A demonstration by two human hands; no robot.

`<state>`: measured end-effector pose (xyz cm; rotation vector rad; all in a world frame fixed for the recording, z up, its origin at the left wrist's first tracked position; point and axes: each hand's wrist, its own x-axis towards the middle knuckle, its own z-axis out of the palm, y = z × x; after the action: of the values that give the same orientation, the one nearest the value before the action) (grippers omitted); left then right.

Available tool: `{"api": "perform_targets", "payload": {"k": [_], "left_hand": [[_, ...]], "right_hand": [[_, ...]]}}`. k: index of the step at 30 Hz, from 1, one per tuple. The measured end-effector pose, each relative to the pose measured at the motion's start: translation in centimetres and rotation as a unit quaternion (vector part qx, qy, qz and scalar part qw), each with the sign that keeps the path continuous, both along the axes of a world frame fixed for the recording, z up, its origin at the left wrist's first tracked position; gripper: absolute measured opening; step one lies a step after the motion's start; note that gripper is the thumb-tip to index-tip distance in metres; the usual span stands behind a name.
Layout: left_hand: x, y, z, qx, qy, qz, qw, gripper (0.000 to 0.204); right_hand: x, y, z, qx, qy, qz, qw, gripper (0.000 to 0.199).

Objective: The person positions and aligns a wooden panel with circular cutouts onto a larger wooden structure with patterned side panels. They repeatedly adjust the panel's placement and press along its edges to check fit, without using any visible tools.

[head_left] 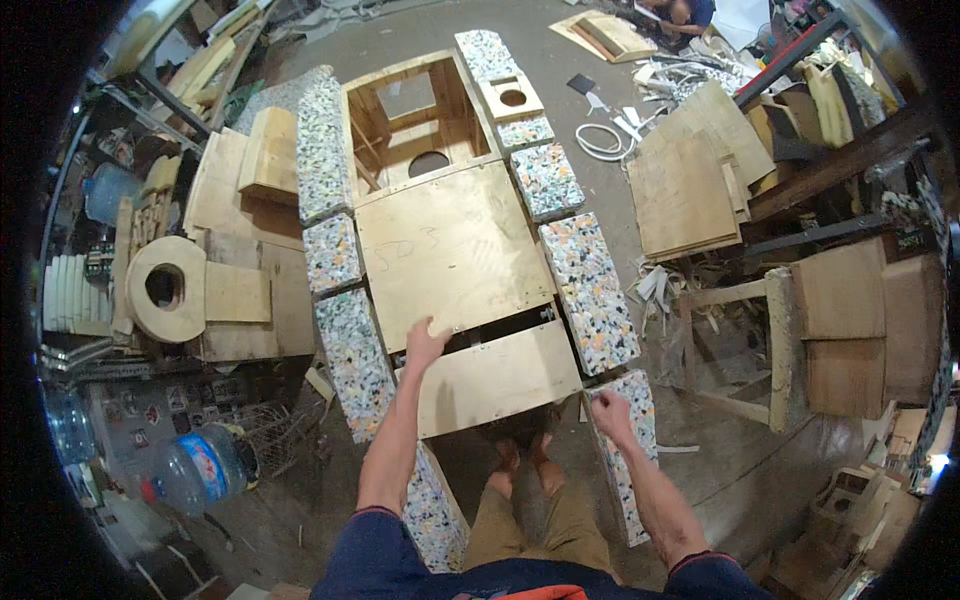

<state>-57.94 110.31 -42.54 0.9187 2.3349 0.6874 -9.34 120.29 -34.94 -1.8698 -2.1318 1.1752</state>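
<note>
The view comes from head height, through the left one of two wide fisheye cameras, which are worn side by side, and it faces steeply down and somewhat forward. The left hand [428,343], the right hand [612,415] and the feet [506,458] are seen from above, rather near, while the floor [545,50] reaches farther away at the top. Toward the dark rim, straight edges become bent.

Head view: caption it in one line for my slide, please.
Left hand at the near edge of a large plywood panel, right hand over a speckled block.
</note>
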Motion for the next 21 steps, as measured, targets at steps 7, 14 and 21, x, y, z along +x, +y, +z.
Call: {"api": "perform_targets", "payload": {"k": [7,14,21], "left_hand": [[-11.5,24.1,-8.9,-0.066,0.012,0.174,0.983,0.097],[-12.0,37.7,-15.9,-0.212,0.251,0.273,0.904,0.1],[-12.8,37.3,-16.6,-0.243,0.245,0.251,0.904,0.102]], "right_hand": [[-20.4,25.6,-4.6,0.205,0.034,0.166,0.964,0.064],[-35.5,44.3,-8.7,0.276,-0.019,0.134,0.952,0.093],[-40.3,49.5,-13.9,0.202,-0.076,0.117,0.969,0.103]]}}
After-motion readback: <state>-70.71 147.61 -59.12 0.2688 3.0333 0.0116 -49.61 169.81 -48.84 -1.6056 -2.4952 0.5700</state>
